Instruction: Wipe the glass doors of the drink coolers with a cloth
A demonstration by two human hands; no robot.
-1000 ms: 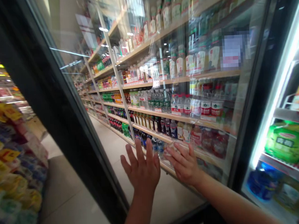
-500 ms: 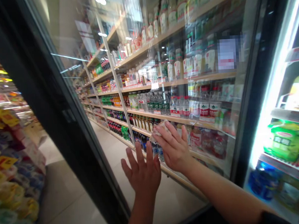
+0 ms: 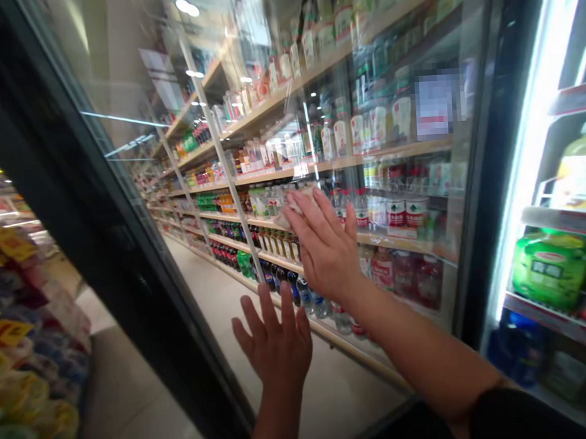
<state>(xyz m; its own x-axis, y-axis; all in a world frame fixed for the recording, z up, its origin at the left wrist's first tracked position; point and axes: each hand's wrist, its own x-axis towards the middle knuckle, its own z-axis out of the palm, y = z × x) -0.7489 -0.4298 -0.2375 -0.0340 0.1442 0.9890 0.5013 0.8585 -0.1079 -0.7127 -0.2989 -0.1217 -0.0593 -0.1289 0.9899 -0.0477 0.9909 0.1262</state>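
My right hand (image 3: 330, 253) lies flat against the glass door (image 3: 302, 389), fingers extended over a crumpled pale cloth (image 3: 285, 214). Only the cloth's edges show past the fingertips; the rest is hidden under the hand. Lower and to the left, my left hand (image 3: 277, 341) is spread with its palm toward the same pane and holds nothing. Whether its palm touches the glass cannot be made out. Shelves of bottles (image 3: 274, 243) show in the glass beyond both hands.
A thick black door frame (image 3: 112, 242) slants along the left. At right stands a lit cooler with a green package (image 3: 551, 268) on its shelf. Yellow-tagged goods (image 3: 14, 332) are stacked at far left. A blurred label (image 3: 433, 104) sits on the upper right glass.
My right hand has slid up the glass and slightly left with the cloth. The left hand stays in nearly the same place, still spread. The view has shifted a little.
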